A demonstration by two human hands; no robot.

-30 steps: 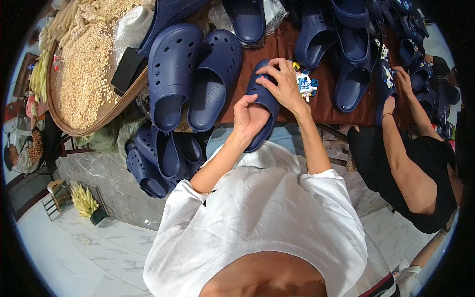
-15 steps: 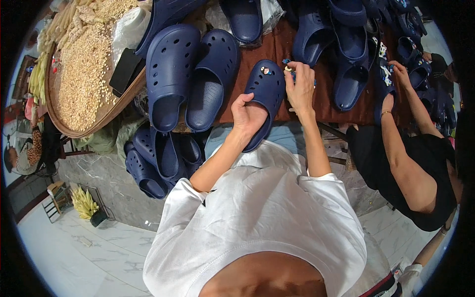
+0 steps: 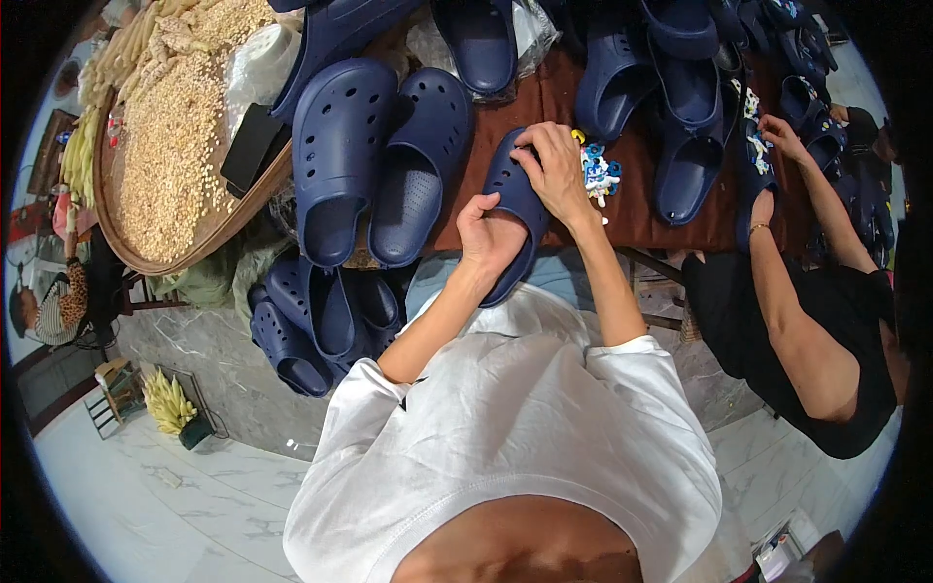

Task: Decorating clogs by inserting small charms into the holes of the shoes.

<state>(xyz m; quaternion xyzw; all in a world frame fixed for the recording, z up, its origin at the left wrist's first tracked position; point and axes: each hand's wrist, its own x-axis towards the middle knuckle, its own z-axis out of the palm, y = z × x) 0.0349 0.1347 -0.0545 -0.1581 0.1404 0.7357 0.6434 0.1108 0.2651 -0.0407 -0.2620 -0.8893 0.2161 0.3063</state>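
Observation:
A navy clog with holes in its upper [image 3: 504,179] is in my left hand [image 3: 489,231], toe pointing away from me. The left fingers reach into the foot opening and the thumb rests on its near edge. My right hand [image 3: 556,173] is over the right side of the toe, fingers bent and thumb drawn in against the upper. Whatever its fingertips hold is hidden, and the hand covers part of the upper. Just right of it lies a small pile of white, blue and yellow shoe charms [image 3: 601,175] on the brown cloth [image 3: 637,209].
Left of my hands stand a pair of navy clogs [image 3: 413,165], with more clogs [image 3: 292,345] hanging below. A round tray of corn kernels [image 3: 155,175] holds a black phone [image 3: 255,146]. At right, another person's hand [image 3: 782,136] works at a charm-covered clog [image 3: 758,146].
My right hand has moved left from the charms onto the clog's toe, uncovering the pile. It now hides the charms seen earlier on the upper. My left hand keeps its hold.

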